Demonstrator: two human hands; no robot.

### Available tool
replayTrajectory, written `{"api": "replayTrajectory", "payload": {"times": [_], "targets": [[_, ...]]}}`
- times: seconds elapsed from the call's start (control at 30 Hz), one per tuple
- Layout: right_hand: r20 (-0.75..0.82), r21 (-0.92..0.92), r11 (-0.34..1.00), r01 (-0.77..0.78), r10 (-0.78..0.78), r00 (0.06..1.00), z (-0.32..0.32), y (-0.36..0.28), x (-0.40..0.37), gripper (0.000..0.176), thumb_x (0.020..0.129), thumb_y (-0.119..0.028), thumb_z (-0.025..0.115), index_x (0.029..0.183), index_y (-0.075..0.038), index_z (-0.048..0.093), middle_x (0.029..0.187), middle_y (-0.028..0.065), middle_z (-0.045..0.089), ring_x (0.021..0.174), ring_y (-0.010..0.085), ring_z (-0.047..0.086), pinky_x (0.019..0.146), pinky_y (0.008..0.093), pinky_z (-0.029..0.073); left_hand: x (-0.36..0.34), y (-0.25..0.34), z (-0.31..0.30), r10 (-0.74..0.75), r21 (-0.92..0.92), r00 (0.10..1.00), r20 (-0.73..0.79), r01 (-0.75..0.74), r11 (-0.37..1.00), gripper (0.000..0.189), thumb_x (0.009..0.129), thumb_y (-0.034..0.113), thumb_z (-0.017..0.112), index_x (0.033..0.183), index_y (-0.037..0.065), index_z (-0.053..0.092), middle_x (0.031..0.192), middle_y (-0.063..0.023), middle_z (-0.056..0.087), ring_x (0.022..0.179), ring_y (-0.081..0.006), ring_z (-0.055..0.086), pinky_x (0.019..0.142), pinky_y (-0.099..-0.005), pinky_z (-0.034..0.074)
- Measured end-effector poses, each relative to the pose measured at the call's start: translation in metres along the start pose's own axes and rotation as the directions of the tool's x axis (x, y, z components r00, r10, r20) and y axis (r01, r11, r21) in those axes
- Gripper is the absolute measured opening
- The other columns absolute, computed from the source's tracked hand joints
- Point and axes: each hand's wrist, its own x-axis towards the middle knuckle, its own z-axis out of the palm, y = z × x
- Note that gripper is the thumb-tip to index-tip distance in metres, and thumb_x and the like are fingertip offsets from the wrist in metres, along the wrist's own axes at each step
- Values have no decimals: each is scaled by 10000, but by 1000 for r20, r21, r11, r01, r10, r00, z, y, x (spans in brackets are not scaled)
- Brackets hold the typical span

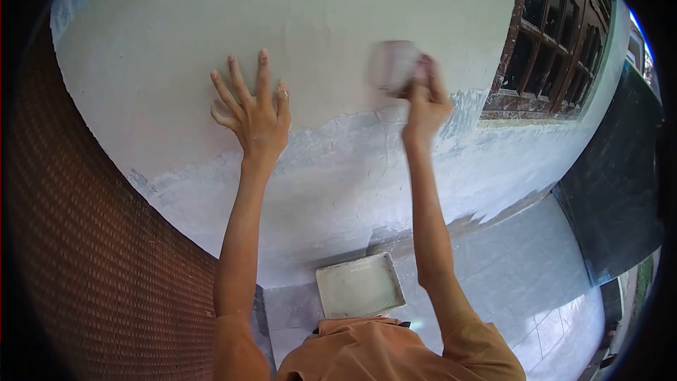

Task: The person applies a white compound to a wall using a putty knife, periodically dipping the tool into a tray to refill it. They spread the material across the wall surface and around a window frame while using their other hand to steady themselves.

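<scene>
My left hand (259, 118) lies flat on the pale wall (324, 35), its fingers spread and some white residue on a fingertip. To the right, my right hand (427, 106) grips a flat rectangular pad (392, 67) against the wall; the pad is blurred by motion, and its exact kind cannot be told. Below both hands, a rough edge separates the smooth greenish upper coat from the whiter, patchy lower part of the wall.
A shallow tray (360, 286) with whitish contents stands on the grey tiled floor (501, 261) by the wall's foot. Woven brown matting (106, 240) runs along the left. A dark wooden window (553, 42) is at upper right, with a dark panel (613, 176) beyond it.
</scene>
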Motion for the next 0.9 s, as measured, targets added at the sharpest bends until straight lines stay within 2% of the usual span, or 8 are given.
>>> {"api": "replayTrajectory", "payload": {"times": [0.13,0.27,0.33,0.47,0.53,0.67,0.77,0.9], "targets": [[-196,222,974,36,8,981,-16,-11,12,341,964,-56,559,1296,23,574,1229,127,639,983,155,649,728,279,566,-2,-2,-1,0,-12,1000,11,0,1000,586,973,425,466,1522,333,283,1599,-167,90,1456,-440,2,1005,-696,131],[164,165,985,-52,25,986,26,-2,-24,397,918,-21,624,1300,63,554,1257,151,631,1116,181,608,992,287,453,0,1,0,-16,-23,1000,10,17,1000,575,974,426,465,1517,342,293,1594,-170,93,1455,-441,4,1003,-697,131],[150,142,987,-72,50,987,29,8,-21,392,918,-24,625,1297,52,562,1233,146,645,1104,173,613,943,272,485,-2,2,1,-16,-30,1000,7,17,999,573,974,425,465,1515,345,295,1595,-170,85,1455,-440,2,1005,-697,130],[-252,191,972,139,-88,964,-19,0,21,353,966,-91,580,1308,-3,566,1176,147,642,916,209,669,747,341,606,-1,-2,-1,-10,-38,1000,22,11,999,566,975,423,464,1512,362,296,1596,-171,66,1454,-442,-11,1008,-702,128],[-250,163,979,127,-83,965,-20,-12,17,378,967,-94,581,1329,7,542,1215,153,629,986,230,661,824,368,587,1,-4,-6,-21,-37,999,28,22,999,562,976,424,461,1511,368,296,1595,-171,62,1453,-443,-19,1009,-707,126],[243,-27,992,123,-113,964,18,-1,-48,362,952,-69,603,1294,43,565,1248,166,628,1117,210,614,984,344,489,1,-5,-8,-7,-55,999,46,9,998,557,979,428,455,1509,381,292,1595,-169,53,1454,-442,-34,1009,-719,119],[174,-33,998,55,-48,984,15,10,-47,341,947,-57,610,1269,49,585,1234,169,636,1116,195,612,991,306,474,0,-6,-5,-10,-56,999,46,12,998,560,979,430,457,1510,384,288,1596,-164,51,1454,-439,-35,1009,-721,116],[-57,45,994,103,-101,993,-22,10,-15,376,965,-96,592,1312,40,547,1227,152,638,1051,205,637,826,329,569,1,-9,-6,-9,-35,998,55,10,999,559,979,431,457,1509,389,287,1594,-167,56,1453,-440,-38,1011,-723,112]]}}
